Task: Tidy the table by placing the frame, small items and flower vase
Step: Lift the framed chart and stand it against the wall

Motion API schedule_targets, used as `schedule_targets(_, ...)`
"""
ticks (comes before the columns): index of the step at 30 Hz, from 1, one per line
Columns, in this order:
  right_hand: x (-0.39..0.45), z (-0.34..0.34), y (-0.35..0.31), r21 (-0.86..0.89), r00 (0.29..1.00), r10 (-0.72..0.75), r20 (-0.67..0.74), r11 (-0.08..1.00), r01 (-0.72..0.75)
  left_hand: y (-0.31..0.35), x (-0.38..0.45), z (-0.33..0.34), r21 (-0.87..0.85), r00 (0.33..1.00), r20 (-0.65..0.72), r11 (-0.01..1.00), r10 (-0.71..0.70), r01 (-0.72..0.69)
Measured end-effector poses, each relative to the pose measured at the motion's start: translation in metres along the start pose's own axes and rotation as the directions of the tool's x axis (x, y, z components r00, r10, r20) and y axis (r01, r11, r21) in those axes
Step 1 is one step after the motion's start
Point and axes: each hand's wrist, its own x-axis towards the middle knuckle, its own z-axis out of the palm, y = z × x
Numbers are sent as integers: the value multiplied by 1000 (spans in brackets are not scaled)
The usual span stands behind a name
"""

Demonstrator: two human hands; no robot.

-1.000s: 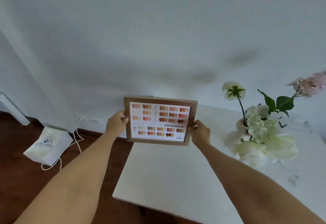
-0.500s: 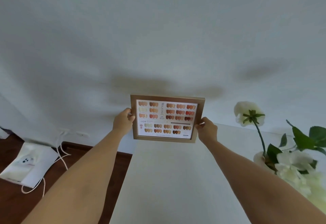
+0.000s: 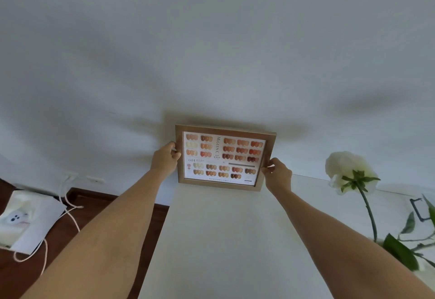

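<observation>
Wooden picture frame point(image 3: 224, 157) showing a nail-colour chart, held upright above the far edge of the white table point(image 3: 223, 240), near the wall. Left hand point(image 3: 164, 158) and right hand point(image 3: 277, 176) curl closed on its side rails; white flower point(image 3: 348, 171) to the right.

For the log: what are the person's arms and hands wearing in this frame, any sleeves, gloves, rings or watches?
Nothing is visible. Both forearms are bare along the whole length in view, with no sleeve edge showing. The left hand and right hand have no gloves, and no watch, bracelet or ring can be seen. The fingers are too small to judge the nails.
</observation>
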Motion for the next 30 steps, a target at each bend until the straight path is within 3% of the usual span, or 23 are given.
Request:
schedule_targets(22,36,12,-1,54,999,21,-44,998,-18,12,48,16,-61,998,-46,997,33,-36)
schedule_targets(30,20,8,-12,66,988,154,28,986,-155,17,23,13,3,998,15,998,-59,59)
